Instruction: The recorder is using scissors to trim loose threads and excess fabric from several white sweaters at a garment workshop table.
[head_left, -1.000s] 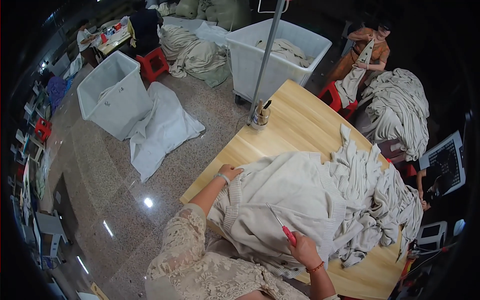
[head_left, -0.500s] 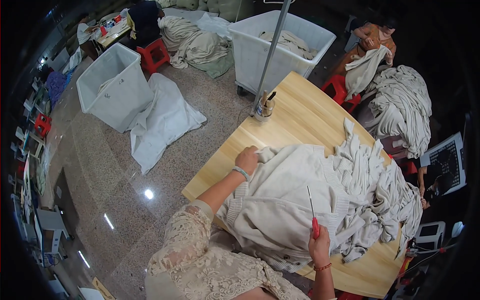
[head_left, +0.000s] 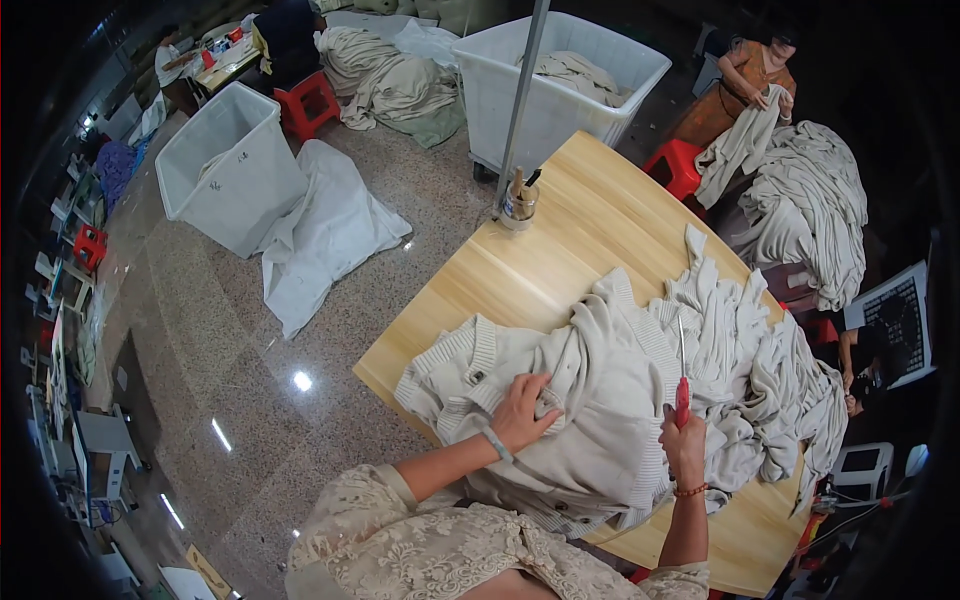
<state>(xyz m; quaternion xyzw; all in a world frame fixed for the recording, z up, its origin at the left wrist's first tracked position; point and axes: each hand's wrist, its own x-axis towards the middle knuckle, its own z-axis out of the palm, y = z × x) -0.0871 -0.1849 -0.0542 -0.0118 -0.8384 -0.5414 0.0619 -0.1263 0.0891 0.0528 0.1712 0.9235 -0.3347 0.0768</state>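
Note:
A light beige knitted cardigan [head_left: 600, 410] with ribbed edges and dark buttons lies bunched on the wooden table in front of me. My left hand [head_left: 525, 414] is on its left part, fingers curled and thumb closing round a fold of the knit. In my right hand [head_left: 684, 445] I grip a red-handled tool [head_left: 683, 395] with a thin, straight metal shaft pointing away from me. The shaft's tip is over the garments at the right, too fine to make out. Beyond the cardigan on the right lies a heap of similar beige knits [head_left: 760, 370].
A glass jar [head_left: 519, 205] holding several tools stands at the table's [head_left: 560, 235] far left edge, beside a metal pole [head_left: 522, 110]. White bins [head_left: 235, 195] stand on the floor. At the far right, a person [head_left: 755, 85] handles a beige garment by another pile [head_left: 805, 215].
My left hand has moved nearer to me from the cardigan's far left edge. The cardigan is turned and spread further left, showing a button. My right hand with the tool has moved right and slightly away.

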